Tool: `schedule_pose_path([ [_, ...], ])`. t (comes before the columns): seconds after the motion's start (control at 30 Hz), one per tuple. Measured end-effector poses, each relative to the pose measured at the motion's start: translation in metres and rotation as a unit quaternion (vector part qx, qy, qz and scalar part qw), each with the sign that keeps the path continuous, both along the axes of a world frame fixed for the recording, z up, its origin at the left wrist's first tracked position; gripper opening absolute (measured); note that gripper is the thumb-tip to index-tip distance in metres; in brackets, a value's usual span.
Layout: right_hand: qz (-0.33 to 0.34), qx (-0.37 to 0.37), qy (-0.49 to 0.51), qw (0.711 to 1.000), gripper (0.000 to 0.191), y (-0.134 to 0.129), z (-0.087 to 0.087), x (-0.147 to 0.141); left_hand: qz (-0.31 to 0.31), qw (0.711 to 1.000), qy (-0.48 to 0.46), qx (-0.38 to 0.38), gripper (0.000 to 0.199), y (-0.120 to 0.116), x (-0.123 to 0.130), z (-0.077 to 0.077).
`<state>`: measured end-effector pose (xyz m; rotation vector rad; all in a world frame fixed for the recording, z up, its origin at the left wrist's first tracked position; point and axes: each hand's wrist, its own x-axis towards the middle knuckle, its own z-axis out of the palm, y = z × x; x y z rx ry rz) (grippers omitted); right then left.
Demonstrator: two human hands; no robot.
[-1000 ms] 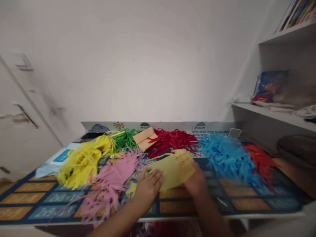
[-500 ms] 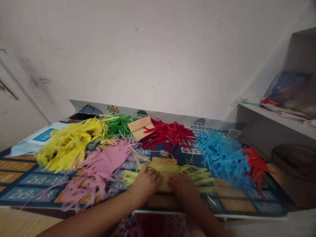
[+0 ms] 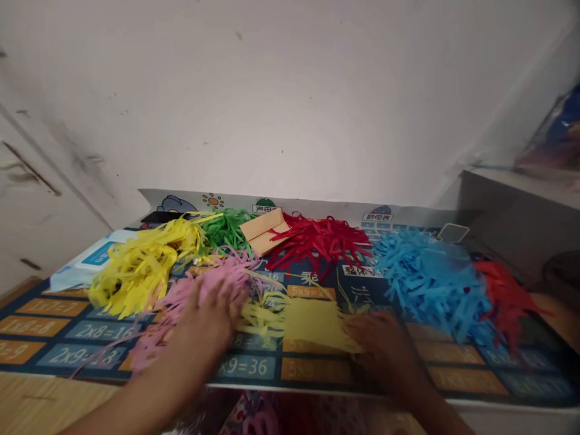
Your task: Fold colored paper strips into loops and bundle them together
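A person's left hand (image 3: 206, 320) is lying over the pink paper fringe (image 3: 226, 278), left of the desk's middle, its fingers stretched out and slightly parted; the right hand (image 3: 380, 341), blurred, is touching the right end of a pale yellow fringed sheet (image 3: 310, 320), and whether it is gripping cannot be told; the sheet is lying near the middle of the desk's (image 3: 81, 356) front edge; green strips (image 3: 226, 229) and dark red strips (image 3: 326, 241) are sitting toward the back edge; blue strips (image 3: 430, 284) are spreading near the right edge.

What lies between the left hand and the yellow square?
In the head view, pale yellow strips lie between the left hand and the yellow square, with the printed mat showing beneath them.
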<state>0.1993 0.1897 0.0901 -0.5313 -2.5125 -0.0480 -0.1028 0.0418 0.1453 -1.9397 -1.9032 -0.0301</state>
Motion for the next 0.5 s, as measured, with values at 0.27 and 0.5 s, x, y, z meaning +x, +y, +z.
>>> schedule_pose_path([
  [0.27, -0.04, 0.031, -0.063, 0.997, 0.05, -0.012, 0.011, 0.018, -0.21, 0.964, -0.14, -0.085, 0.023, 0.049, 0.078, -0.074],
  [0.5, -0.042, -0.16, -0.091, 0.982, 0.028, -0.039, -0.016, -0.021, -0.198, 0.954, -0.213, -0.069, 0.014, 0.043, 0.058, -0.072],
])
